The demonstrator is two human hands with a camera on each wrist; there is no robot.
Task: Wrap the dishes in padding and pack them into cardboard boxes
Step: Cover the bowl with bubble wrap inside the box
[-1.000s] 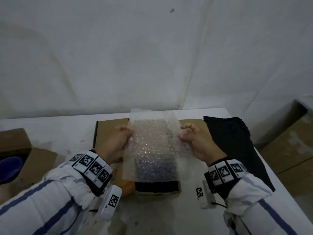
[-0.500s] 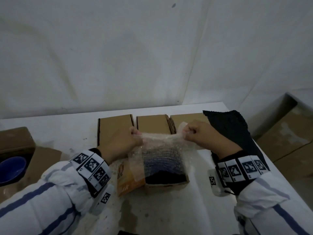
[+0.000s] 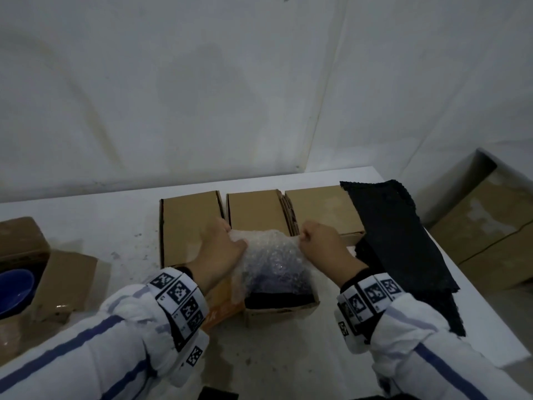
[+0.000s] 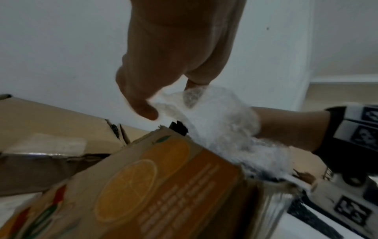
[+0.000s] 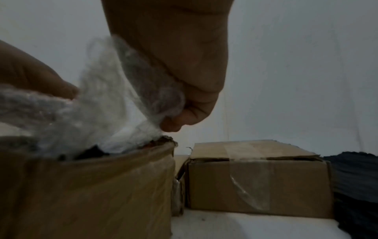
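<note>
Lowering a sheet of bubble wrap (image 3: 271, 255) into the open cardboard box (image 3: 281, 308) at the near middle of the counter (image 3: 288, 356) appears to be the step in hand. The far edge of the sheet is pinched at one corner by the left hand (image 3: 222, 252) and at the other by the right hand (image 3: 323, 248); in both wrist views the film is seen gathered between thumb and curled fingers, so neither hand is spread. The sheet sags between them and its lower part already lies inside the box, over something dark that cannot be made out clearly through the film; whether a dish is under it cannot be told. A printed orange flap (image 4: 163, 186) of the box stands open on the left side. Behind the box, three closed cardboard boxes (image 3: 253, 212) are lined up, one of them taped, as the right wrist view shows. A dark cloth (image 3: 398, 235) is draped at the right, partly over the rightmost box. A blue bowl (image 3: 14, 293) sits in another open box at the far left, well apart from the hands, and is judged to be a dish not yet wrapped. The next move would call for the pinched edge to be pressed down and tucked inside the far wall of the box, so that the padding covers the contents before the flaps are folded.
</note>
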